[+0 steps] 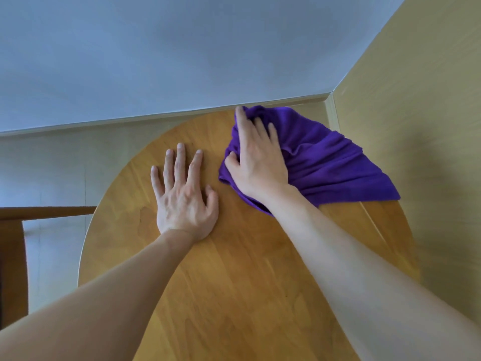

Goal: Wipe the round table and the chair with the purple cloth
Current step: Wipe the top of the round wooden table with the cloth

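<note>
The round wooden table (234, 282) fills the lower middle of the head view. A purple cloth (328, 162) lies bunched on its far right part, reaching the far edge. My right hand (256, 157) presses flat on the cloth's left side, fingers stretched toward the wall and thumb tucked against the cloth's edge. My left hand (182, 194) rests flat on the bare tabletop just left of the cloth, fingers spread. The brown wooden chair (15, 256) shows partly at the left edge, beside the table.
The table stands in a room corner: a pale blue wall (156, 61) runs behind it and a beige wall (416, 113) closes in on the right. Light flooring (57, 162) shows to the left of the table.
</note>
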The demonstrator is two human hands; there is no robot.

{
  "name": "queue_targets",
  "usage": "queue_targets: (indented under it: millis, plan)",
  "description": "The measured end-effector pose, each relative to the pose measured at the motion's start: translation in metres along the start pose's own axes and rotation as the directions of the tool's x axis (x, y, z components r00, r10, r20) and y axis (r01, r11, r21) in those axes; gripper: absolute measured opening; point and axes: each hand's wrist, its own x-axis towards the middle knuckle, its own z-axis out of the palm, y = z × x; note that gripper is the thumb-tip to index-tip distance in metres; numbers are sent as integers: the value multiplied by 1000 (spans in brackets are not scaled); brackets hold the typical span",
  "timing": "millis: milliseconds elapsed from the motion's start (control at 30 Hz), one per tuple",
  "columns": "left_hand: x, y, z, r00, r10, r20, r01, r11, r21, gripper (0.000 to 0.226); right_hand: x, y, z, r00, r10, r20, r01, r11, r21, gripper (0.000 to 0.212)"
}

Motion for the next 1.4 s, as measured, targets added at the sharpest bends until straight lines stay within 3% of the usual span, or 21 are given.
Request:
queue_targets:
  millis: [167,233,333,400,467,667,867,1000,1200,1267,1400]
  plan:
    - [-3,0,0,1000,2,-3,-2,1000,-9,71,-48,4,-7,952,-266,152,262,964,47,82]
    - [-3,-1,0,1000,1,-5,-1,1000,-14,71,-68,18,-14,929,-315,195,298,948,110,87]
    - [-1,1,0,1000,-2,-4,2,1000,-10,71,-79,45,-26,954,-237,184,206,963,172,102]
    - [-1,1,0,1000,1,3,-1,1000,-5,70,-67,53,-29,976,-107,187,89,991,105,111]
    - [-1,1,0,1000,2,6,-2,1000,-3,70,-43,48,-25,987,-60,152,63,998,-10,106]
    - [-1,0,1,1000,7,5,-7,1000,-7,69,10,-1,1,988,-132,76,139,986,-95,80]
    - [-1,-2,3,1000,18,6,-18,1000,-20,71,-42,3,-4,877,-387,285,408,913,-19,76]
    - [-1,-2,3,1000,26,8,-26,1000,-9,69,-59,36,-21,929,-242,281,246,969,21,83]
    - [-1,-2,2,999,32,10,-32,999,-19,69,2,19,-15,996,-7,83,8,1000,-10,80]
    - [-1,-3,2,999,32,12,-32,999,-14,71,23,-3,-3,996,-34,78,35,999,-11,78]
    - [-1,-2,1,999,38,21,-38,999,-31,73,15,-25,11,958,-223,179,220,975,35,76]
